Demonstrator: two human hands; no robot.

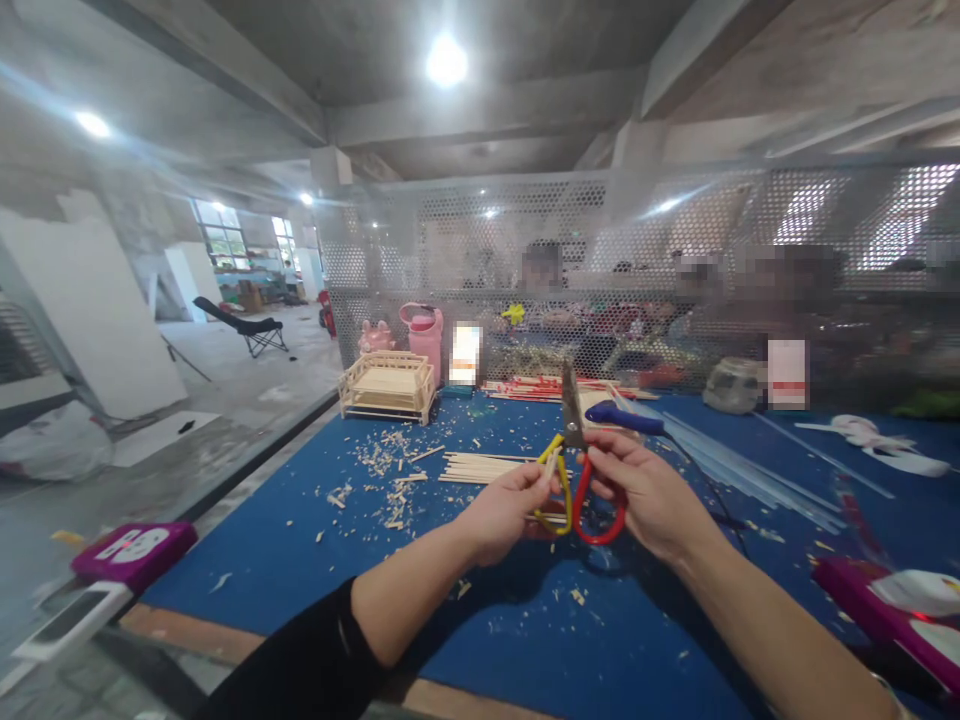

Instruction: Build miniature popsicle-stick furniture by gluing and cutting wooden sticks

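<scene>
My left hand [506, 515] is closed in a pinch on short pale wooden sticks [552, 466], right beside the yellow handle loop of the scissors [573, 410]. Whether its lower fingers also grip that loop is hard to make out. My right hand [645, 490] closes on the scissors near the pivot and the red loop. Their metal blades point up and away from me. Behind my left hand, a row of longer wooden sticks [476, 467] lies on the blue tabletop [300, 590]. A blue-handled glue gun [626, 418] rests just beyond my right hand.
Wood scraps [386, 470] litter the table. At the back stand a small wooden stick-built frame [388, 385], a pink cup [424, 345] and a glass jar [731, 387]. Clear glue sticks [750, 465] lie right. Purple power strips [139, 550] sit at both sides. A perforated screen [465, 230] closes the back.
</scene>
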